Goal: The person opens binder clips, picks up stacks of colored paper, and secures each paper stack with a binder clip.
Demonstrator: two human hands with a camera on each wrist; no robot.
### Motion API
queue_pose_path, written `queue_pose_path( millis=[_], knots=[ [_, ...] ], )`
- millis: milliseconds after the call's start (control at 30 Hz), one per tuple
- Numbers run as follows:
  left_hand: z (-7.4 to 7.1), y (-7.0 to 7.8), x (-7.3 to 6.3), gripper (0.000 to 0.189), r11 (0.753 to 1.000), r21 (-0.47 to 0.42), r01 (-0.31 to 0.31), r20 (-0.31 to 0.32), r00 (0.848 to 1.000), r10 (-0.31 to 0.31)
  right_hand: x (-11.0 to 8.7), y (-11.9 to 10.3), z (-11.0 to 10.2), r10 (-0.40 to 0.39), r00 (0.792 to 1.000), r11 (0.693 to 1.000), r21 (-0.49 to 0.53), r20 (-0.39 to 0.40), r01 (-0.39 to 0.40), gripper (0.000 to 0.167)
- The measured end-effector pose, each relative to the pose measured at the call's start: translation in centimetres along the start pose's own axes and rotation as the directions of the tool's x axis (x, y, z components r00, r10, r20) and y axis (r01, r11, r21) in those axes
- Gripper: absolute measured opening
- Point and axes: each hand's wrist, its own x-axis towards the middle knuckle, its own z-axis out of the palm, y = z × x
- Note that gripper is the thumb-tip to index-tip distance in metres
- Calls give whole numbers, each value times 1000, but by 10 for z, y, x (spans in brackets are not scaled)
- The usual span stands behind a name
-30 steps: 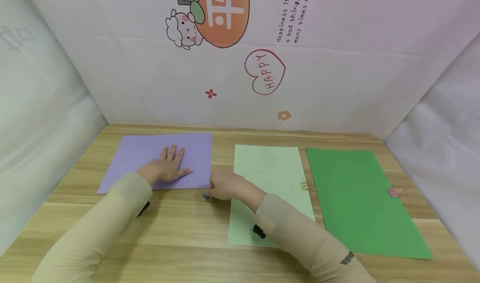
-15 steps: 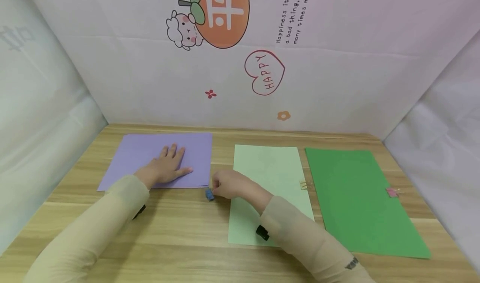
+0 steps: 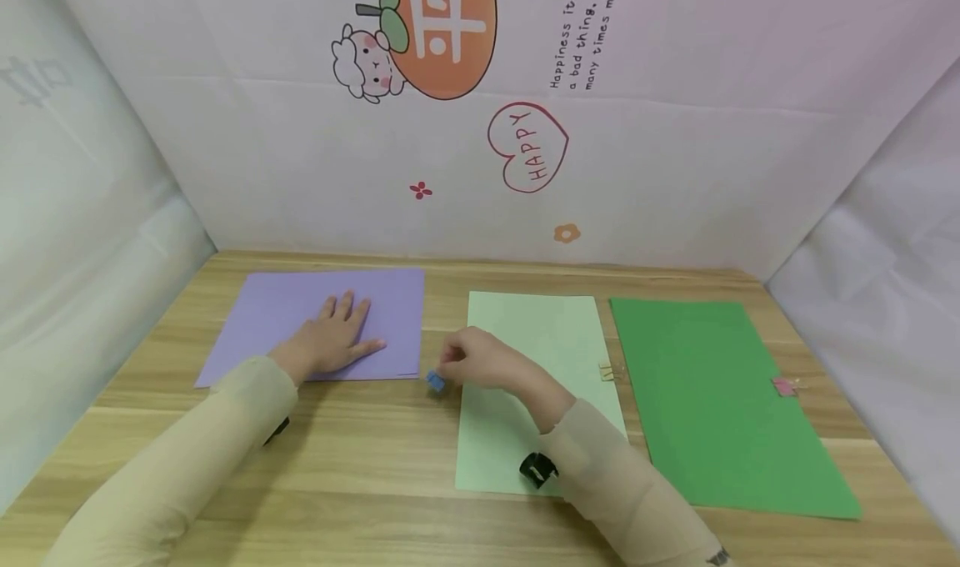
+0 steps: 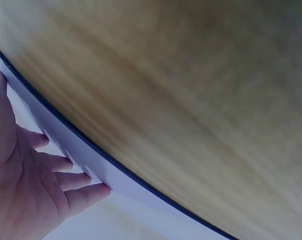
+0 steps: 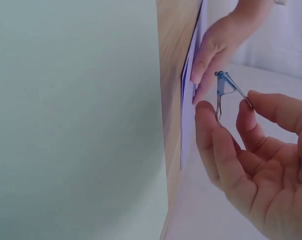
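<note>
Wooden table [image 3: 337,467], left hand [image 3: 328,339] spread on purple paper [image 3: 281,304], right hand [image 3: 480,360] pinching blue binder clip [image 3: 435,380]

white cloth backdrop [image 3: 690,167], orange fruit print [image 3: 474,71], red heart [image 3: 528,148] reading happy, wood-grain tabletop [image 3: 337,475]

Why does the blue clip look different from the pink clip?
Color: the blue binder clip is blue, while the pink binder clip is pink.
Place: the blue binder clip is held in the right hand, while the pink binder clip sits on the right edge of the green paper, with no hand on it.
Both are small clips with thin wire handles.
</note>
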Motion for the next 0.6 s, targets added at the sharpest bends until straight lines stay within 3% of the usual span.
queue_pose_path(
  millis=[67,233,433,600],
  knots=[
    [1,1,-1,85,1000,-3,3,-2,1000,-3,-2,2,-1,-1,1000,999,48,-10,1,10],
    [0,4,-3,85,1000,-16,11,9,1000,-11,-8,6,-5,19,1000,988,151,-15,-17,36],
    [-1,5,-4,85,999,-36,13,12,1000,-13,-16,10,-9,22,999,975,222,-29,-15,22],
    [-1,7,-7,85,999,-32,4,15,1000,-4,-19,16,-12,20,999,947,322,-38,-6,23]
  ],
)
